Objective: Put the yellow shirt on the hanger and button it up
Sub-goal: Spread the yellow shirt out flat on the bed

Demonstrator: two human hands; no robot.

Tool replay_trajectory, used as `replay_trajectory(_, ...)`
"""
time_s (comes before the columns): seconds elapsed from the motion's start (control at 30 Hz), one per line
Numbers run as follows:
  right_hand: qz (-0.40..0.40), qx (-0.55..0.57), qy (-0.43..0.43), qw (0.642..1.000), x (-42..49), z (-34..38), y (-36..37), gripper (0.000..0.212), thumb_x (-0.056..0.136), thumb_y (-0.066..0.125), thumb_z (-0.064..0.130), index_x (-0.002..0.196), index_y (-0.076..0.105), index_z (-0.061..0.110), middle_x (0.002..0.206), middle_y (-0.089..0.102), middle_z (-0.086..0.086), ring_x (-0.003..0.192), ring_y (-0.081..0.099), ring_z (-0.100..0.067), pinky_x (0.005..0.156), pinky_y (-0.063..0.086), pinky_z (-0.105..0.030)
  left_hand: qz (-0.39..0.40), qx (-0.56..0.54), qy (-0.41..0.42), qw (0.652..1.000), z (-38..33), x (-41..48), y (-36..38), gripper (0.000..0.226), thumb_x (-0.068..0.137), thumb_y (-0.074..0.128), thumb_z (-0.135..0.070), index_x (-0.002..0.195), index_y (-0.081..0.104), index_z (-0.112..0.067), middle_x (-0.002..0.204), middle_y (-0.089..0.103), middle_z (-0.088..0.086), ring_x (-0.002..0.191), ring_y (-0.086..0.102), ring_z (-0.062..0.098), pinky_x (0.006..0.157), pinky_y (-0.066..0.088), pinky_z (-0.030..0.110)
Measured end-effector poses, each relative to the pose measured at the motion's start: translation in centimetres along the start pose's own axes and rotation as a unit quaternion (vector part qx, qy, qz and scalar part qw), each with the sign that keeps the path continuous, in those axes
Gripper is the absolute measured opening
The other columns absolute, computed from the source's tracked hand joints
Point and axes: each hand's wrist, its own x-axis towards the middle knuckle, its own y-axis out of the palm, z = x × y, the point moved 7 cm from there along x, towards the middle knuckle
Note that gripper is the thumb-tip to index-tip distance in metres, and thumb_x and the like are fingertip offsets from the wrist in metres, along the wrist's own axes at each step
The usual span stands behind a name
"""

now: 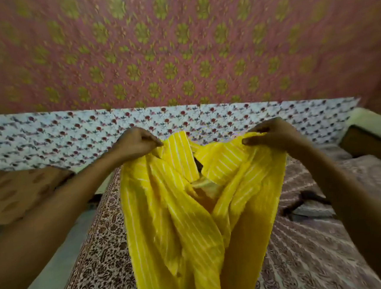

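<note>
Both hands, left hand (137,141) and right hand (267,134), pinch the yellow shirt (189,207) at the shoulders; I'd spread the collar open before reaching for the hanger (306,201).

Pink flowered wall cloth (178,43) above a white floral border (49,136), brown-printed bedsheet (98,263) spread out below, tan pillow (19,194) at left.

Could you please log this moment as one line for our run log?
left hand: pinches shirt top | right hand: pinches shirt top | shirt: held up, hangs open over bed
</note>
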Motion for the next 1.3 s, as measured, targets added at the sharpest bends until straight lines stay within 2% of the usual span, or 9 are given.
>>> replay_trajectory(0.17, -0.068, -0.087, -0.057, 0.992, -1.2, 2.0, -4.8, 0.01, 0.08, 0.072, 0.017, 0.08, 0.069, 0.007, 0.05, 0.039, 0.0, 0.036, 0.041, 0.006, 0.044, 0.028, -0.016, -0.012, -0.065, 0.072, 0.995, -4.2, -0.7, -2.5, 0.023, 0.075, 0.074, -0.009, 0.092, 0.059, -0.013, 0.083, 0.061, 0.004, 0.069, 0.057, 0.007, 0.07, 0.048, 0.036)
replay_trajectory(0.33, -0.154, -0.018, -0.019, 0.988, -1.5, 1.6, -9.1, 0.027, 0.09, 0.059, 0.008, 0.066, 0.051, -0.001, 0.049, 0.043, -0.003, 0.044, 0.037, -0.007, 0.049, 0.03, -0.027, 0.007, -0.009, 0.069, 0.998, -7.4, -0.5, -1.3, 0.048, 0.087, 0.062, -0.028, 0.13, 0.044, -0.019, 0.109, 0.048, -0.002, 0.106, 0.047, 0.01, 0.081, 0.036, 0.027)
replay_trajectory(0.43, -0.138, 0.016, -0.036, 0.99, -2.1, 2.4, -10.6, 0.025, 0.091, 0.052, 0.0, 0.069, 0.053, 0.012, 0.054, 0.053, 0.004, 0.042, 0.045, 0.002, 0.044, 0.031, -0.01, 0.03, 0.036, 0.116, 0.992, -10.7, -0.4, -0.4, 0.036, 0.072, 0.069, -0.044, 0.078, 0.063, -0.009, 0.07, 0.047, -0.003, 0.064, 0.043, -0.002, 0.061, 0.033, 0.027)
replay_trajectory(0.5, -0.086, 0.02, -0.05, 0.995, -2.8, 2.7, -11.0, 0.009, 0.088, 0.06, 0.009, 0.08, 0.06, 0.007, 0.067, 0.054, -0.005, 0.051, 0.047, 0.005, 0.054, 0.037, -0.012, 0.0, 0.055, 0.117, 0.992, -12.0, 0.2, -0.6, 0.04, 0.077, 0.065, -0.042, 0.054, 0.047, -0.015, 0.05, 0.031, -0.004, 0.043, 0.031, 0.003, 0.05, 0.022, 0.03)
replay_trajectory(0.67, -0.054, -0.055, -0.143, 0.987, -4.3, 3.3, -13.7, 0.019, 0.073, 0.077, 0.019, 0.083, 0.072, 0.003, 0.067, 0.067, -0.009, 0.057, 0.051, -0.001, 0.054, 0.04, -0.019, -0.214, -0.043, 0.103, 0.97, -14.5, 0.6, -3.0, 0.039, 0.094, 0.048, -0.039, 0.061, 0.038, -0.021, 0.055, 0.033, -0.002, 0.05, 0.03, 0.009, 0.05, 0.017, 0.034)
replay_trajectory(0.93, -0.199, -0.009, -0.184, 0.963, -2.8, 1.0, -17.5, 0.027, 0.083, 0.069, 0.02, 0.082, 0.069, -0.007, 0.064, 0.056, -0.017, 0.064, 0.046, -0.011, 0.054, 0.03, -0.028, -0.267, 0.037, 0.108, 0.957, -18.7, 1.0, -3.2, 0.053, 0.091, 0.047, -0.052, 0.052, 0.028, -0.019, 0.05, 0.026, 0.0, 0.045, 0.025, 0.011, 0.047, 0.012, 0.035)
replay_trajectory(1.03, -0.173, -0.033, -0.188, 0.966, -2.1, 0.0, -17.3, 0.052, 0.073, 0.068, 0.035, 0.075, 0.059, -0.016, 0.061, 0.045, -0.014, 0.063, 0.037, -0.012, 0.055, 0.026, -0.031, -0.252, 0.064, 0.122, 0.958, -20.4, 0.7, -2.0, 0.054, 0.089, 0.05, -0.051, 0.051, 0.026, -0.021, 0.048, 0.022, -0.002, 0.044, 0.022, 0.008, 0.047, 0.011, 0.033)
replay_trajectory(1.2, 0.013, 0.003, -0.262, 0.965, -4.1, 4.3, -12.0, 0.033, 0.08, 0.066, 0.0, 0.113, 0.063, 0.001, 0.106, 0.065, -0.001, 0.09, 0.056, 0.004, 0.082, 0.047, -0.02, -0.237, -0.059, 0.187, 0.952, -25.5, 1.4, 1.4, 0.049, 0.079, 0.048, -0.059, 0.049, 0.03, -0.023, 0.048, 0.021, -0.003, 0.038, 0.025, 0.001, 0.046, 0.012, 0.028)
replay_trajectory(1.3, 0.06, 0.01, -0.279, 0.958, -3.7, 5.4, -9.7, 0.018, 0.084, 0.064, 0.001, 0.102, 0.065, -0.003, 0.088, 0.063, -0.002, 0.068, 0.05, 0.016, 0.07, 0.043, -0.019, -0.241, -0.064, 0.185, 0.951, -28.1, 1.6, 3.2, 0.05, 0.078, 0.052, -0.059, 0.047, 0.034, -0.023, 0.041, 0.029, -0.003, 0.037, 0.027, 0.0, 0.045, 0.016, 0.027)
